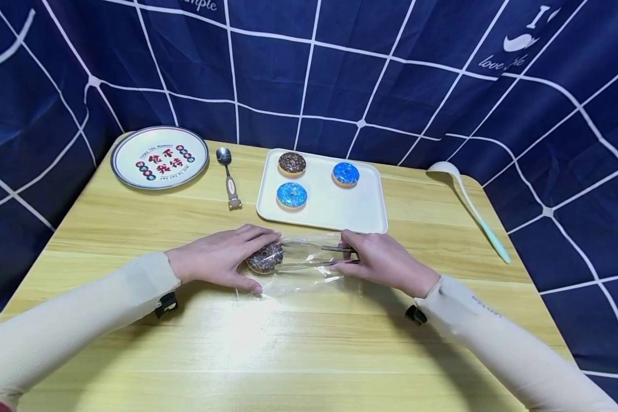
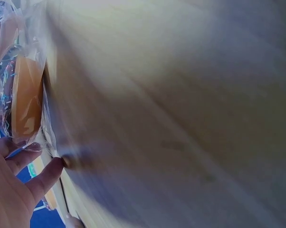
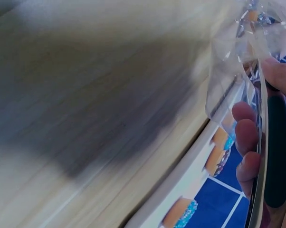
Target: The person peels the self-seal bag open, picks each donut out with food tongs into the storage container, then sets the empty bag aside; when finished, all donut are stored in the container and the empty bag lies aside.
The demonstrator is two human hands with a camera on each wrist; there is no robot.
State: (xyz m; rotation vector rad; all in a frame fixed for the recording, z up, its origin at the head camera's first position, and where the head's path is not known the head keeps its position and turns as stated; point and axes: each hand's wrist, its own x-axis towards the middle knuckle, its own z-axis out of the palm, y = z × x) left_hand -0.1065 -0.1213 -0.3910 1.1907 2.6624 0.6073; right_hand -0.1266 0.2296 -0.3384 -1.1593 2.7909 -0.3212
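Observation:
A chocolate donut with sprinkles (image 1: 265, 258) lies inside a clear plastic bag (image 1: 304, 286) in front of the tray. My right hand (image 1: 383, 260) grips metal tongs (image 1: 309, 265), whose arms run into the bag toward the donut. In the right wrist view, the tongs' dark green handle (image 3: 277, 152) lies between my thumb and fingers. My left hand (image 1: 221, 257) rests around the bagged donut's left side, fingers extended at the far edge and thumb on the near side. In the left wrist view, fingertips touch the bag's edge below the donut (image 2: 26, 97).
A white tray (image 1: 335, 209) behind the bag bears a chocolate donut (image 1: 292, 164) and two blue donuts (image 1: 345, 174). To its left are a spoon (image 1: 230, 182) and a printed plate (image 1: 159, 134). A ladle (image 1: 471, 206) lies at the right. Dark blue cloth (image 1: 273, 63) hangs behind the table.

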